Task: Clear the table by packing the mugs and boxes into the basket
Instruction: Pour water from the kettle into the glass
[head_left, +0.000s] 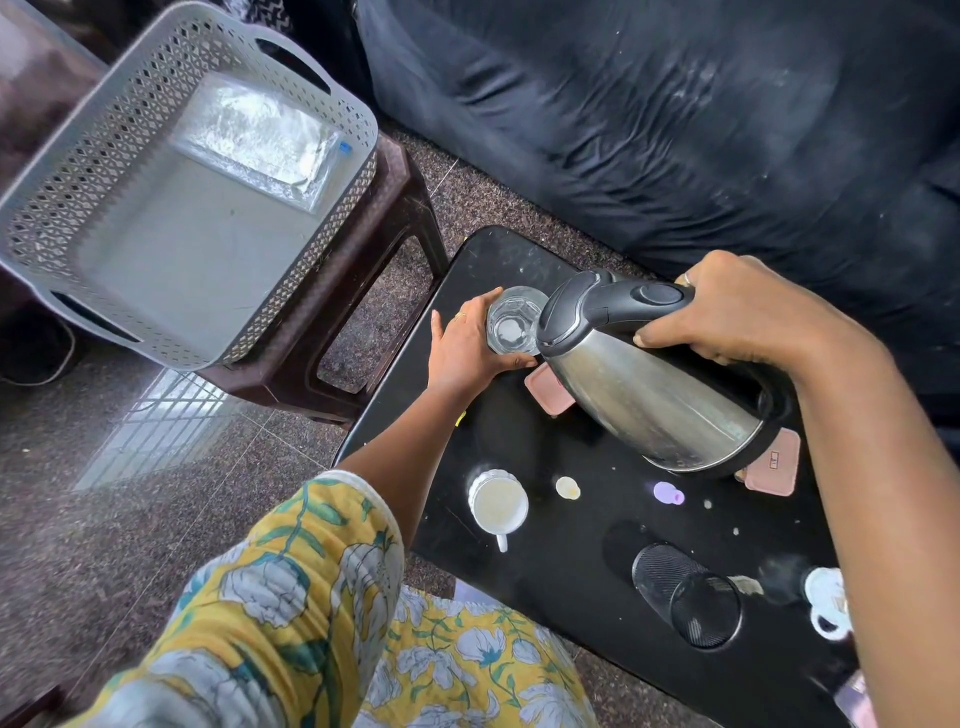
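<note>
My left hand (465, 345) grips a clear glass (511, 321) standing on the black table (566, 566). My right hand (737, 312) holds the black handle of a steel kettle (644, 384), tilted with its spout over the glass. A white mug (497, 505) sits near the table's front left. A second white mug (827, 603) is partly hidden behind my right forearm. Pink boxes (774, 465) lie under and beside the kettle. The grey basket (98, 171) rests on a brown stool at the upper left and holds a silver foil packet (254, 135).
A black mesh cup (685, 595) lies on its side near the table's front right. A small purple item (667, 492) and a round cream lid (567, 487) sit mid-table. A dark sofa (701, 114) runs behind the table. The brown stool (363, 291) stands left of it.
</note>
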